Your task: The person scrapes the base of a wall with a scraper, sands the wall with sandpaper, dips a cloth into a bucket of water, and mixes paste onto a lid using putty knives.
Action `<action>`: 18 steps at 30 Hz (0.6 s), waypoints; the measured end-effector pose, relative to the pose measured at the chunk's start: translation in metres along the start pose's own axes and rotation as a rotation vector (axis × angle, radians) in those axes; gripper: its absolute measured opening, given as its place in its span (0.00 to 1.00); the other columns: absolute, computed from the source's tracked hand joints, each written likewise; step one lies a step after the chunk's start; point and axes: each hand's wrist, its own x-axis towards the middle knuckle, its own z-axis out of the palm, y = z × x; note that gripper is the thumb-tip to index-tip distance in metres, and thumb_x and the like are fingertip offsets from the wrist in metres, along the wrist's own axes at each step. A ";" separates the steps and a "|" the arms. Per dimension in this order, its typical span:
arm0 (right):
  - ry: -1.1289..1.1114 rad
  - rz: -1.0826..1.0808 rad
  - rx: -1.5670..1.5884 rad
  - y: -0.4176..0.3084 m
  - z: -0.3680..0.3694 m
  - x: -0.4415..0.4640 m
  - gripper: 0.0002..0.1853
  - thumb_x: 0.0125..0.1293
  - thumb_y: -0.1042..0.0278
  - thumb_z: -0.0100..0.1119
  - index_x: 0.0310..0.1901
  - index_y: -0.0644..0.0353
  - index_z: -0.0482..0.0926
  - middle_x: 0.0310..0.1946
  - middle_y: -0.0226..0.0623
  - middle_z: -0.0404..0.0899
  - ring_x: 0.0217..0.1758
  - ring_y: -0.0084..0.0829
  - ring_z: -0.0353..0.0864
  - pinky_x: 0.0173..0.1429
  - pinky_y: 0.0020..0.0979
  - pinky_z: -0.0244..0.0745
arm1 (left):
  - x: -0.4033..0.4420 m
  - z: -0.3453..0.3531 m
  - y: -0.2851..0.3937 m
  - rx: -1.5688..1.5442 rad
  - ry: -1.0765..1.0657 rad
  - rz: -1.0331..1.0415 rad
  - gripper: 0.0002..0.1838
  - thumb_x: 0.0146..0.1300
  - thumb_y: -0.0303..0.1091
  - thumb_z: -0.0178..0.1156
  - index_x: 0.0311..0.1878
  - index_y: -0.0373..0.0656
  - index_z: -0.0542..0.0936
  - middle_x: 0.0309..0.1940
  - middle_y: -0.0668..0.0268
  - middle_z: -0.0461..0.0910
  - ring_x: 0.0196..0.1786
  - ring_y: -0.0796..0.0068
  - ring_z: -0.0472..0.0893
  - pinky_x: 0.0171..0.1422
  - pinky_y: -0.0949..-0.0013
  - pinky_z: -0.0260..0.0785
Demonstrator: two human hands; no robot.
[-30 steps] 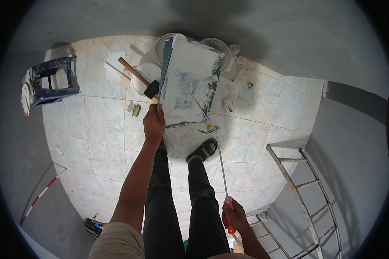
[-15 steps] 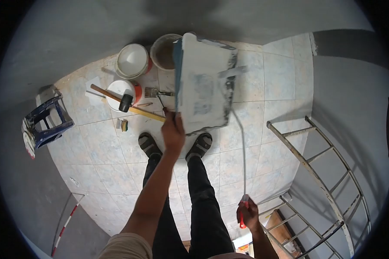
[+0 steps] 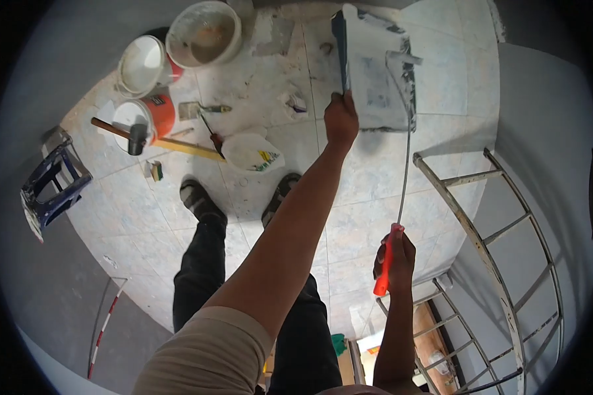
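Observation:
My left hand (image 3: 341, 125) is closed on the near left edge of a paint tray (image 3: 373, 62), blue-sided and smeared with white paint. The tray is held up off the tiled floor, and its shadow falls beneath it. In my right hand (image 3: 404, 255) is the red handle of a paint roller (image 3: 405, 178). Its long thin metal rod reaches forward to the tray, where the far end lies over the white surface. The roller's head blends with the paint and is hard to make out.
Left on the floor are a grey-white bucket (image 3: 229, 49), a white-lidded bucket (image 3: 140, 66), an orange bucket (image 3: 163, 113), a mallet (image 3: 137, 139), a brush (image 3: 190, 110), a white tub (image 3: 244, 153) and a sponge (image 3: 157, 171). A ladder (image 3: 458, 217) leans right; a blue stool (image 3: 56, 181) stands left.
The tray has moved right and away from my feet with my left hand. My right hand has shifted forward with the roller. The white tub and floor scraps have come into sight.

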 end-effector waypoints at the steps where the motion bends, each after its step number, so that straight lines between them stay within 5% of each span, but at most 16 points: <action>1: 0.006 -0.015 -0.010 0.004 -0.002 0.008 0.25 0.83 0.44 0.47 0.37 0.59 0.71 0.15 0.30 0.68 0.08 0.24 0.67 0.11 0.28 0.64 | 0.000 0.013 -0.002 -0.034 -0.034 -0.052 0.19 0.80 0.41 0.51 0.36 0.35 0.76 0.27 0.39 0.81 0.36 0.32 0.81 0.38 0.40 0.71; 6: 0.080 -0.015 -0.086 0.021 -0.007 0.042 0.26 0.83 0.42 0.45 0.35 0.56 0.71 0.14 0.28 0.68 0.08 0.23 0.66 0.11 0.28 0.63 | 0.018 0.068 -0.029 -0.071 -0.080 -0.136 0.21 0.80 0.42 0.50 0.34 0.35 0.77 0.28 0.39 0.81 0.37 0.31 0.81 0.40 0.40 0.70; 9: 0.051 -0.007 -0.072 0.022 -0.006 0.064 0.21 0.84 0.50 0.47 0.35 0.58 0.71 0.16 0.29 0.68 0.10 0.22 0.67 0.13 0.27 0.62 | 0.038 0.085 -0.057 0.012 0.040 0.045 0.24 0.81 0.45 0.47 0.35 0.35 0.78 0.31 0.38 0.82 0.39 0.30 0.81 0.43 0.38 0.72; 18: -0.178 -0.078 -0.087 0.014 0.025 0.183 0.23 0.81 0.46 0.52 0.35 0.59 0.73 0.13 0.29 0.68 0.08 0.24 0.67 0.14 0.29 0.61 | 0.068 0.037 -0.131 0.107 0.107 0.090 0.22 0.81 0.44 0.47 0.38 0.34 0.78 0.33 0.40 0.83 0.40 0.31 0.81 0.45 0.39 0.72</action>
